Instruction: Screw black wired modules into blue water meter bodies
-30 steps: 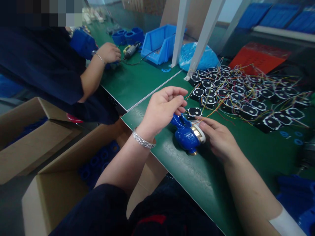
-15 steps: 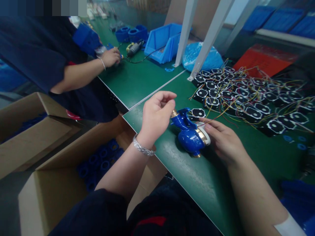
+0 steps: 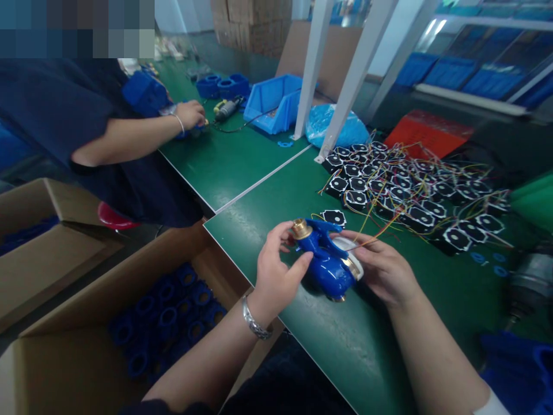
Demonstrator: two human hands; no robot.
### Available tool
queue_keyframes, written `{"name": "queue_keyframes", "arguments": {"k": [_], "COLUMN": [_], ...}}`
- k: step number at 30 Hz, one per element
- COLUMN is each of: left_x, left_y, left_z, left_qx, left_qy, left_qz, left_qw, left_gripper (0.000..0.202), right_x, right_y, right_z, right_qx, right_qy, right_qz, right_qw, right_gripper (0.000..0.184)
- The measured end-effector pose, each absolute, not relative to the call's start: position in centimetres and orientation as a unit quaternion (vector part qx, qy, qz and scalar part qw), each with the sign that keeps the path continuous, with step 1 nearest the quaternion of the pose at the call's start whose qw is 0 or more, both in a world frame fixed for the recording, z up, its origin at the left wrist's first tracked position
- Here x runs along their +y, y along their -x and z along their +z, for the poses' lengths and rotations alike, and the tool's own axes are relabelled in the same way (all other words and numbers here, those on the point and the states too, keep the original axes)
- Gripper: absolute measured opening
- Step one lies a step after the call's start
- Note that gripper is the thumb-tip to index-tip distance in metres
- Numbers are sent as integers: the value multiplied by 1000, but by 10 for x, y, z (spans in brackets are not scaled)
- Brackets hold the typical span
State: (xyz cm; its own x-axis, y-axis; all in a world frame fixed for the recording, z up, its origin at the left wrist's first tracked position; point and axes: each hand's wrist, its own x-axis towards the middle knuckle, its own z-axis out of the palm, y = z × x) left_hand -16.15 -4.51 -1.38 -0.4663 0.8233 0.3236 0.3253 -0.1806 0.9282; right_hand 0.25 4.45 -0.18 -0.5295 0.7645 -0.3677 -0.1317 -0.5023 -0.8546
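Observation:
A blue water meter (image 3: 328, 271) with a brass threaded end (image 3: 302, 229) is tilted just above the green bench. My left hand (image 3: 279, 268) is closed around the neck by that threaded end, thumb on the near side and fingers behind. On the other side, my right hand (image 3: 389, 268) grips the meter by its white rim (image 3: 358, 268), with a brass ring beside it; some of its fingers are hidden behind. Thin red and yellow wires run from the meter's head toward a black module with a white edge (image 3: 333, 218) just beyond it.
Several wired black modules (image 3: 397, 184) cover the bench at right. A power tool (image 3: 531, 282) lies at the right edge. Below left, a cardboard box (image 3: 56, 346) holds blue parts. A co-worker's hand (image 3: 190, 115) works beyond, near a blue bin (image 3: 270, 106). White posts (image 3: 358, 75) rise behind.
My left hand has gone from pinched fingers above the brass end to a grip around the meter's neck. The meter has turned, its threaded end now facing up. The camera view has shifted.

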Motion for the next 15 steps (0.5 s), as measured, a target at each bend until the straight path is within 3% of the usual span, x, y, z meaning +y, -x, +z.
{"name": "queue_keyframes", "arguments": {"k": [8, 15], "left_x": [-61, -67], "left_y": [154, 154], "left_z": [-20, -21], "left_qx": [577, 530], "left_qy": [-498, -538], "left_qz": [636, 651], "left_qw": [120, 72], "left_gripper": [49, 57], "right_x": [44, 41], "right_y": [-7, -8], "right_z": [-3, -2], "right_qx": [-467, -483], "right_qy": [285, 273], "right_qz": [793, 790], "right_qw": [267, 261], "right_gripper": [39, 42]}}
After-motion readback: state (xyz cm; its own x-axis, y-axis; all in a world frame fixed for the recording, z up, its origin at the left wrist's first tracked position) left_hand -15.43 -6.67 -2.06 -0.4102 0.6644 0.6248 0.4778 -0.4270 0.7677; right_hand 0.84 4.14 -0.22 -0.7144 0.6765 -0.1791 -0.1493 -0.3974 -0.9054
